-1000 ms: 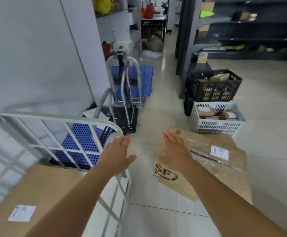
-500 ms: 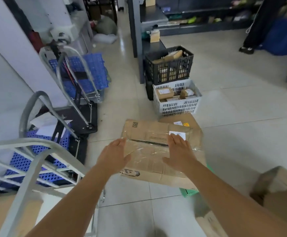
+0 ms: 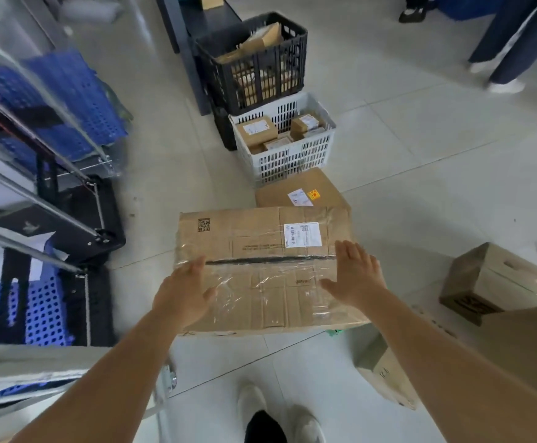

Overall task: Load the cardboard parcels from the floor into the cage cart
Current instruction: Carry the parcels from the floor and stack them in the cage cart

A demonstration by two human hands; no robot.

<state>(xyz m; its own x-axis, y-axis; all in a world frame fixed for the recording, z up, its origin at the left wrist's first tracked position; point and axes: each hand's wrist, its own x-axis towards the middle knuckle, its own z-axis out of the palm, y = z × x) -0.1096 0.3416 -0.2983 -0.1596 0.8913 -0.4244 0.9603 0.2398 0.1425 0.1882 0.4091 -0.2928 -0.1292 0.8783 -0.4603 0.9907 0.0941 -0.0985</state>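
I am looking down past my white shoes (image 3: 305, 423) on the tiled floor (image 3: 420, 174), with the blurred white rail of the cage cart (image 3: 30, 372) sitting at my lower left. Both my arms are reaching forward over the big taped parcel (image 3: 260, 270), which is lying flat on the floor straight ahead of me. My left hand (image 3: 181, 295) is hovering at its near left corner, fingers (image 3: 197, 266) straight and slightly spread, gripping nothing; whether they are touching the cardboard I cannot tell. My right hand (image 3: 356, 276) is hanging over the parcel's right edge, fingers likewise apart and flat, holding nothing. To my right, two more cardboard boxes (image 3: 497, 282) are lying tilted on the floor. Just behind the big parcel a smaller brown box (image 3: 302, 190) is lying with a yellow sticker on top. Beyond that a white slatted crate (image 3: 292, 155) is holding small parcels, and a black crate (image 3: 254, 68) is standing behind it. At far left, folded hand trolleys with blue decks (image 3: 69, 100) are leaning.
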